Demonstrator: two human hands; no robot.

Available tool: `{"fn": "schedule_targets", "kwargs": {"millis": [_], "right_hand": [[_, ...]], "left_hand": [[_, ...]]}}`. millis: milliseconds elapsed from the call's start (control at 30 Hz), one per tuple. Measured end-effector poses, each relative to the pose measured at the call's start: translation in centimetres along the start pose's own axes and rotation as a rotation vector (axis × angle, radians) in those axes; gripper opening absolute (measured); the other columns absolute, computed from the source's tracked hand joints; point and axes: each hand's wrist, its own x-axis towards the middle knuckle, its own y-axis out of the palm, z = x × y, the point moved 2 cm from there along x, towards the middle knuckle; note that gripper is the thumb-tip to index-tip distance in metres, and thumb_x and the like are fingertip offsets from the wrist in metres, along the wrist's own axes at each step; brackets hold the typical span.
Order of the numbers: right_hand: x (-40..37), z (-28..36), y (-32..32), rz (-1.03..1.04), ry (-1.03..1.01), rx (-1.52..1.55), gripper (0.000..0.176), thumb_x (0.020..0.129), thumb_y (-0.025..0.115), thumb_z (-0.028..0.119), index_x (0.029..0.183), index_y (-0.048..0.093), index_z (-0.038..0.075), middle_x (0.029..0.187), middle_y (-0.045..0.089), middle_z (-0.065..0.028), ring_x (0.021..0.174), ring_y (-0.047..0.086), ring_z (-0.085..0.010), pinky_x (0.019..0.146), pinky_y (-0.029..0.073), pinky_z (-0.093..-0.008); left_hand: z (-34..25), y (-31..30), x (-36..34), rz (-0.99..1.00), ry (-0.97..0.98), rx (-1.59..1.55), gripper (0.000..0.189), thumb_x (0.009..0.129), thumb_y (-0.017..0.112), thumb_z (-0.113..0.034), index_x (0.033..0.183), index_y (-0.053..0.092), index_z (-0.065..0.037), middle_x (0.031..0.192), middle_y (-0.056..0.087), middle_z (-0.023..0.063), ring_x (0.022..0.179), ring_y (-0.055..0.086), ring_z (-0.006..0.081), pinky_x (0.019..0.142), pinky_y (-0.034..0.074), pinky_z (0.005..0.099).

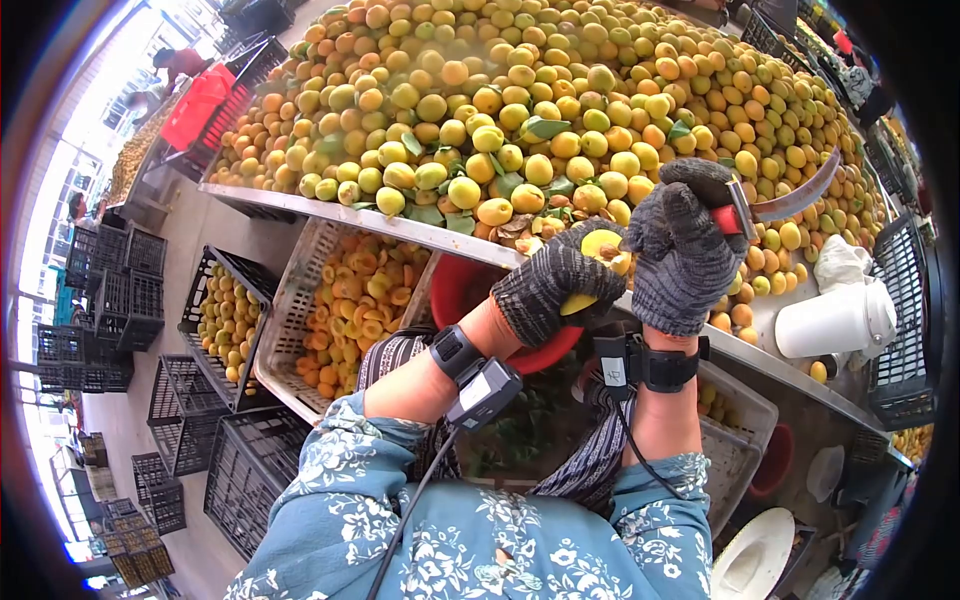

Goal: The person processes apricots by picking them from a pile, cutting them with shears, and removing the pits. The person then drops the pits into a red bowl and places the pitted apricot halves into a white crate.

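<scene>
My left hand [560, 282], in a dark grey knit glove, is closed around a cut yellow apricot [602, 246] whose open flesh faces up. Just right of it is my right hand [684, 250], gloved alike, wrapped round the red handle of a curved knife [795, 196]; the blade points up and right, away from the fruit. The fingers of both hands are near each other by the table edge. Behind them lies a big heap of whole apricots [480, 130]. A white crate [290, 340] of halved apricots [360, 300] stands at lower left, beside a red basin [455, 290] under my left hand.
The metal table edge [400, 228] runs across below the heap. A white bucket [835, 320] is at the right. Black crates [262, 465] stand on the floor at left, one holding whole fruit. A straw hat [755, 555] is at lower right. A person [182, 63] is at upper left.
</scene>
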Motion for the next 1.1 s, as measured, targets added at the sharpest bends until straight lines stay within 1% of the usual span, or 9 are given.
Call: {"fn": "schedule_targets", "kwargs": {"millis": [267, 467, 533, 600, 700, 767, 867, 900, 1100], "right_hand": [[-0.5, -0.7, 0.4, 0.006, -0.061, -0.142, 0.018, 0.074, 0.073, 0.003, 0.091, 0.066, 0.003, 0.074, 0.061, 0.0004, 0.054, 0.051, -0.0048, 0.044, 0.035, -0.019], [-0.4, -1.0, 0.1, -0.016, 0.107, 0.073, 0.014, 0.075, 0.072, 0.005, 0.088, 0.067, 0.003, 0.075, 0.061, 0.0014, 0.055, 0.05, -0.0041, 0.045, 0.036, -0.0193], [-0.6, -1.3, 0.4, -0.007, 0.133, -0.016, 0.012, 0.076, 0.072, 0.005, 0.086, 0.067, 0.003, 0.076, 0.062, 0.0003, 0.06, 0.053, -0.005, 0.05, 0.039, -0.0194], [-1.0, -1.1, 1.7, 0.138, -0.137, -0.346, 0.012, 0.077, 0.072, 0.007, 0.087, 0.067, 0.004, 0.079, 0.064, 0.0008, 0.065, 0.057, -0.0079, 0.056, 0.043, -0.02], [-1.7, -0.9, 1.7, 0.151, -0.027, -0.476, 0.012, 0.076, 0.07, -0.001, 0.087, 0.067, 0.0, 0.083, 0.066, -0.0029, 0.076, 0.062, -0.0119, 0.072, 0.05, -0.0256], [-1.5, -1.2, 1.5, 0.101, 0.001, -0.296, 0.012, 0.076, 0.07, -0.001, 0.088, 0.067, 0.001, 0.083, 0.066, -0.0028, 0.076, 0.062, -0.0113, 0.07, 0.049, -0.0245], [-1.3, -2.0, 1.1, 0.087, 0.001, -0.407, 0.013, 0.076, 0.069, 0.0, 0.089, 0.067, 0.002, 0.083, 0.066, -0.0024, 0.072, 0.06, -0.0101, 0.066, 0.049, -0.0229], [-1.3, -2.1, 1.4, 0.026, 0.065, -0.233, 0.011, 0.076, 0.071, 0.003, 0.087, 0.068, 0.003, 0.074, 0.062, -0.0009, 0.061, 0.055, -0.007, 0.055, 0.044, -0.0214], [0.9, -3.8, -2.0, 0.003, 0.23, 0.317, 0.015, 0.083, 0.069, 0.015, 0.091, 0.064, 0.003, 0.053, 0.045, 0.0039, 0.044, 0.039, -0.0059, 0.041, 0.031, -0.0225]], "left_hand": [[-0.3, 0.1, -0.6, -0.036, -0.125, -0.116, 0.023, 0.07, 0.071, -0.007, 0.093, 0.066, -0.01, 0.114, 0.058, 0.0157, 0.112, 0.05, 0.0393, 0.099, 0.039, 0.0457], [0.5, -0.1, -0.7, 0.006, -0.053, -0.009, 0.02, 0.071, 0.07, -0.007, 0.09, 0.065, -0.01, 0.123, 0.055, 0.0171, 0.111, 0.052, 0.0402, 0.096, 0.041, 0.0431], [0.0, -0.5, -0.4, 0.029, -0.038, 0.017, 0.022, 0.071, 0.07, -0.008, 0.092, 0.065, -0.009, 0.121, 0.056, 0.0167, 0.111, 0.052, 0.0401, 0.096, 0.041, 0.0432], [-0.5, -0.8, -0.1, 0.055, -0.02, 0.044, 0.023, 0.071, 0.071, -0.009, 0.093, 0.065, -0.009, 0.118, 0.057, 0.0163, 0.11, 0.052, 0.04, 0.095, 0.041, 0.0432], [-1.0, -1.3, 0.0, 0.063, -0.018, 0.075, 0.027, 0.07, 0.072, -0.01, 0.096, 0.064, -0.008, 0.113, 0.059, 0.0156, 0.109, 0.052, 0.0392, 0.095, 0.041, 0.0438], [-1.5, -1.6, 0.1, 0.083, 0.005, 0.072, 0.029, 0.069, 0.073, -0.011, 0.097, 0.065, -0.007, 0.109, 0.06, 0.0147, 0.107, 0.053, 0.0382, 0.094, 0.041, 0.0441], [0.1, -1.1, -0.6, 0.105, -0.004, 0.066, 0.029, 0.068, 0.075, -0.013, 0.096, 0.066, -0.01, 0.111, 0.06, 0.0147, 0.108, 0.053, 0.0378, 0.095, 0.041, 0.0437], [0.1, -1.1, -0.7, 0.106, -0.003, 0.065, 0.029, 0.068, 0.075, -0.013, 0.096, 0.066, -0.01, 0.111, 0.06, 0.0147, 0.108, 0.053, 0.0378, 0.095, 0.041, 0.0437], [1.4, -0.5, -1.9, 0.037, -0.12, 0.036, 0.026, 0.068, 0.072, -0.004, 0.093, 0.067, -0.01, 0.12, 0.056, 0.0152, 0.112, 0.052, 0.0369, 0.096, 0.041, 0.0416]]}}
